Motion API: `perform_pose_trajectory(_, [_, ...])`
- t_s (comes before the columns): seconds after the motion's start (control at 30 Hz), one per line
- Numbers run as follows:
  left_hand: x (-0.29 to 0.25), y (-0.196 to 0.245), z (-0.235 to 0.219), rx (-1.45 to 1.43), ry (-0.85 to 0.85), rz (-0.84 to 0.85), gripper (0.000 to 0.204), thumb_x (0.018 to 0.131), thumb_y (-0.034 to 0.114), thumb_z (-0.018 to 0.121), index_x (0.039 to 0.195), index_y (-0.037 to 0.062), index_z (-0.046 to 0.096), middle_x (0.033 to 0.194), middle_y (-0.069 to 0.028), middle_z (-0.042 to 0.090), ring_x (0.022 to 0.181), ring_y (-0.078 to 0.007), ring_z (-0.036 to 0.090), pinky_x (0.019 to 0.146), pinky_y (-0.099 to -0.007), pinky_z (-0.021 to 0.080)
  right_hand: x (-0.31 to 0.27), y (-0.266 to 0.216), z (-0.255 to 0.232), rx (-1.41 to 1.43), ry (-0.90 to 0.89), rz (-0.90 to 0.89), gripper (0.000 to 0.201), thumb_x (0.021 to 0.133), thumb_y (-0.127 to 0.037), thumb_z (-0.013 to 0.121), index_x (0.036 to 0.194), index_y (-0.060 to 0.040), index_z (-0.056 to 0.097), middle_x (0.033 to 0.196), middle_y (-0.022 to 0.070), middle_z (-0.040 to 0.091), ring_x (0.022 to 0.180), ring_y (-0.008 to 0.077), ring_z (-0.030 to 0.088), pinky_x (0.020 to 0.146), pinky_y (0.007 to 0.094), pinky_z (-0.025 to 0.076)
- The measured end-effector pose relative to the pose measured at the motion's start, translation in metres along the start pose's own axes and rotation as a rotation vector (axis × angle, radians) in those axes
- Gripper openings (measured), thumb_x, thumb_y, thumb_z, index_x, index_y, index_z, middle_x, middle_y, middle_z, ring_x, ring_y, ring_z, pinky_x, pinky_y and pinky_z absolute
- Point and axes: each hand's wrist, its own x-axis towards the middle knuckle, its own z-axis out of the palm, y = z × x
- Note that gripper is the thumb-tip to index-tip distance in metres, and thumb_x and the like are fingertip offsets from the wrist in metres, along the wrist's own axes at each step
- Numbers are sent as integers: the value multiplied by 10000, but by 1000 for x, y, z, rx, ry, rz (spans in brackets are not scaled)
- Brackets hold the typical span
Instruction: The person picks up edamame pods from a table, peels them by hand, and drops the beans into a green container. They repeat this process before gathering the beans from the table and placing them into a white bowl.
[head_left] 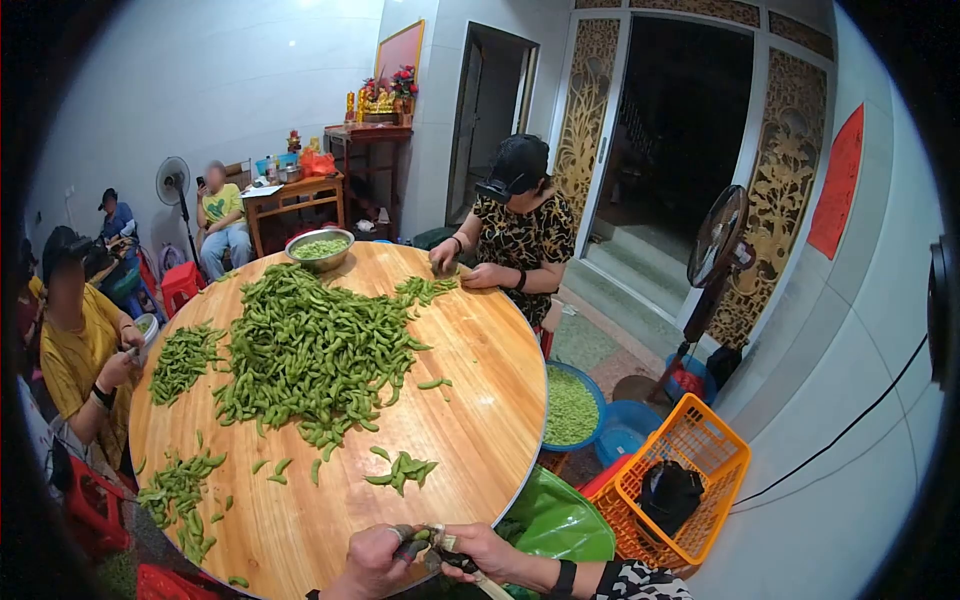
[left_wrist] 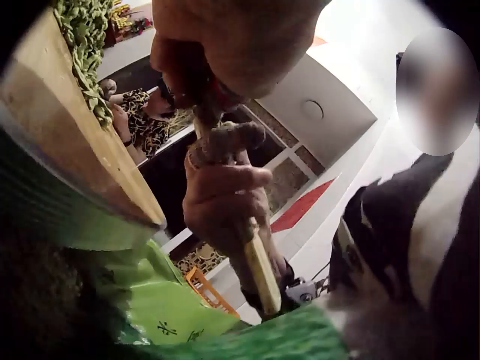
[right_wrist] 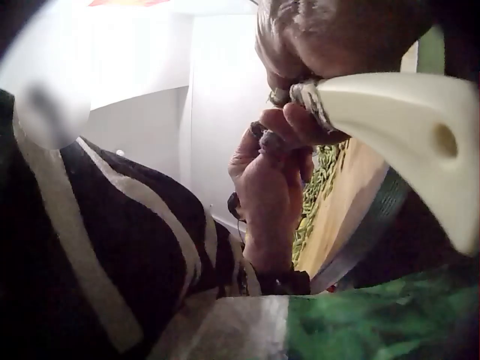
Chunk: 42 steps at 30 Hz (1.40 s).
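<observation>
At the near table edge, my left hand (head_left: 372,562) has its fingers curled around a green pod (head_left: 422,535), up against the fingertips of my right hand (head_left: 480,552). The right hand grips a tool by its pale handle (head_left: 492,588); its working end is hidden among the fingers. In the left wrist view the handle (left_wrist: 260,276) sticks out below my right hand (left_wrist: 225,196), and my left hand (left_wrist: 240,37) fills the top. The right wrist view shows the curved handle (right_wrist: 390,105) beside my right hand (right_wrist: 341,34), with my left hand (right_wrist: 270,184) touching it. Dark coverings wrap some fingertips.
A large pod heap (head_left: 310,350) and smaller piles cover parts of the round wooden table (head_left: 470,400). A metal bowl (head_left: 320,262) stands at its far edge. One person (head_left: 520,230) sits across, another (head_left: 80,350) at left. To the right are basins and an orange crate (head_left: 640,530).
</observation>
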Motion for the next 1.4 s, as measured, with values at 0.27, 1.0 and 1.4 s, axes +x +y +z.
perform_pose_trajectory(0.27, [-7,-3,-2,-785,-101,-757,112,820,98,688,846,-6,657,671,-28,627,618,-99,586,542,-259,467,-8,-3,3,-124,41,-123,344,972,-230,485,1276,-79,539,652,12,580,466,51,492,400,181,366])
perform_pose_trajectory(1.0, [-28,-9,22,-1356,-11,-1014,155,888,195,619,806,63,606,620,48,522,518,-23,438,439,-194,310,14,-13,9,-503,47,-332,141,812,-56,626,929,-31,552,671,-52,499,521,26,426,453,197,320])
perform_pose_trajectory(1.4, [-43,-8,17,-1031,-114,-748,166,920,196,584,889,38,622,744,62,525,693,-17,455,598,-199,385,7,-15,27,-770,154,-384,151,723,-16,589,863,11,539,651,15,472,566,98,409,505,254,364])
